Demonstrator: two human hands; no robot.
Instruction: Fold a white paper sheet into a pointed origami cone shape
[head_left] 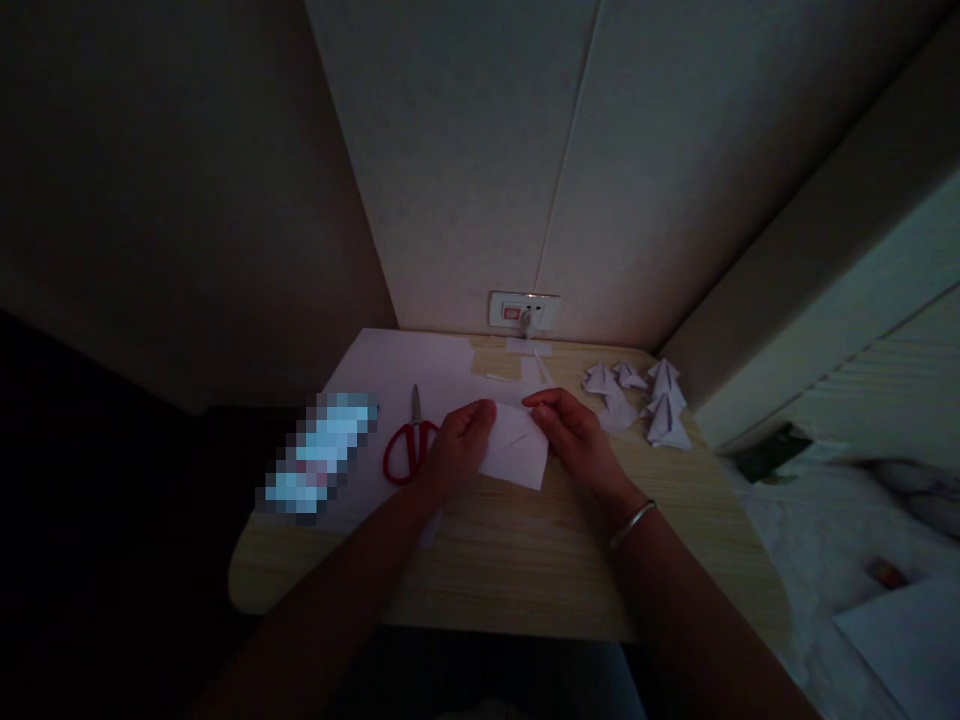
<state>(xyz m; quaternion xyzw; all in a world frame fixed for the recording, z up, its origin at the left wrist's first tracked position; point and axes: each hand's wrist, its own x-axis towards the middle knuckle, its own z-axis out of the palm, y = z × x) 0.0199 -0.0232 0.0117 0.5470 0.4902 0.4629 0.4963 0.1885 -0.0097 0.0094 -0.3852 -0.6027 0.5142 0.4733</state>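
Head view: we see both sets of fingers pinched on a small white folded paper sheet (517,448), left hand (459,443) at its left edge, right hand (574,437) at its top right, mid-table. Red-handled scissors (409,440) lie just left; folded white paper shapes (645,400) sit right on the pale wood table (525,560).

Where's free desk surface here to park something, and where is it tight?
Free: the bare wood strip of the desk along its near edge, between the two forearms and right of the right hand. Crowded: folded paper shapes at back right, scissors and white sheets at left, the folded paper between left hand and right.
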